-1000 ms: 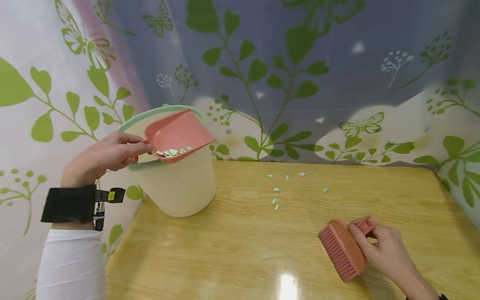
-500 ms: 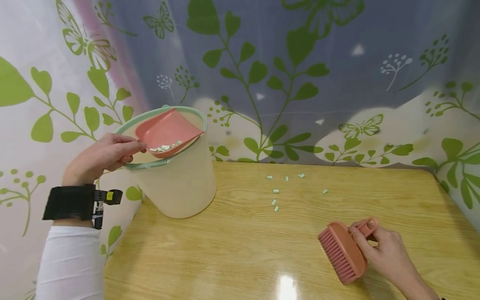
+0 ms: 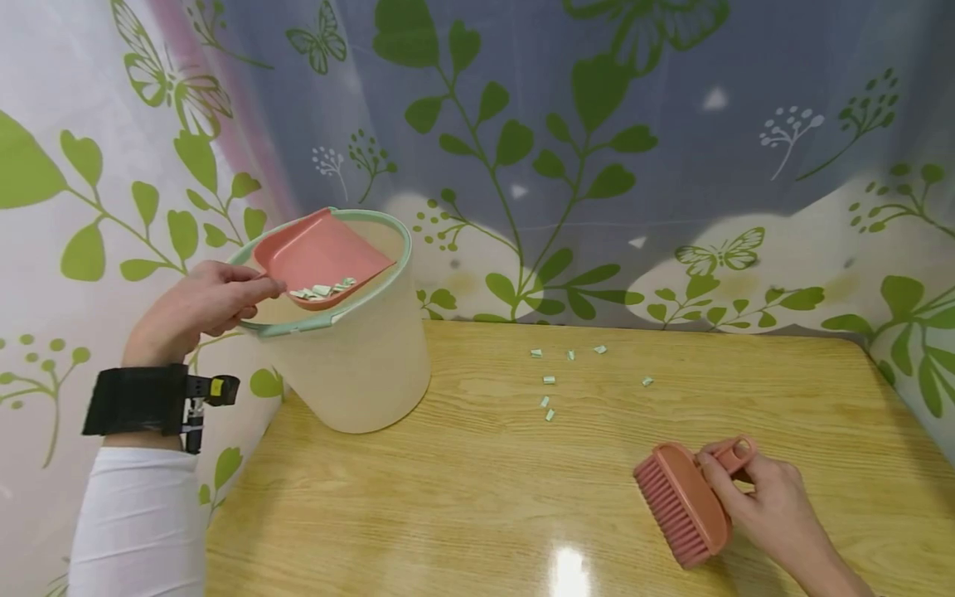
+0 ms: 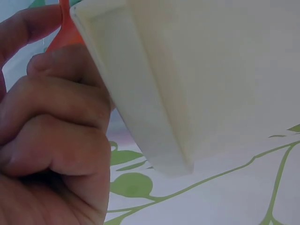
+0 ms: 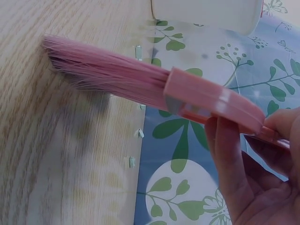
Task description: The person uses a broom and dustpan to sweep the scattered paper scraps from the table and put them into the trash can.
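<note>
1. Yellow wood-grain counter, kinda glossy, fills the lower frame.
2. Tapered cream plastic bucket with a mint-green rim, left of centre.
3. Smooth coral plastic dustpan over the bucket's mouth, pinched in the left hand. Looks like the emptying step; I'd say it calls for tipping the lip down.
4. Coral brush with pink bristles, lower right, gripped in the right hand.
5. Little pale-green scraps in the pan, plus seven strays mid-frame, so probably another sweep.
</note>
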Tool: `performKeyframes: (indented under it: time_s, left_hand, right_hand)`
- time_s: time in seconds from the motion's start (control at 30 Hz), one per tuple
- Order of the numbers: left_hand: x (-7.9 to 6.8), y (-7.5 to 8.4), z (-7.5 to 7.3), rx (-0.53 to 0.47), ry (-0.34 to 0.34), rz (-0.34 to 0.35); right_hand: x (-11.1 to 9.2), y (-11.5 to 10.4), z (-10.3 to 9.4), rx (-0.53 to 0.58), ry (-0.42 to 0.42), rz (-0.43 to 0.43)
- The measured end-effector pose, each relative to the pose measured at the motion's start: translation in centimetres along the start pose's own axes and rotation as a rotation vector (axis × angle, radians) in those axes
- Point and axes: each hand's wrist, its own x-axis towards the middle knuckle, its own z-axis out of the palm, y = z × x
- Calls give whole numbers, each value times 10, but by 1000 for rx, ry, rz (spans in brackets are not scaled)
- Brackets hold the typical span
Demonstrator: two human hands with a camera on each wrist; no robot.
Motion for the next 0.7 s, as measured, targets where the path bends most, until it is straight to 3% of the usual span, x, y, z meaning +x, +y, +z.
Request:
performKeyframes:
  time_s: [0.3, 0.57, 0.7]
  left_hand:
    - [2, 3, 3, 43, 34, -31]
    - [0, -1, 10, 211, 119, 30]
    - [-3, -3, 11, 225, 170, 43]
  right_hand:
    - [-1, 1, 0, -2, 11, -8]
    - [-2, 1, -1, 5, 7, -3]
    - [0, 0, 0, 7, 11, -13]
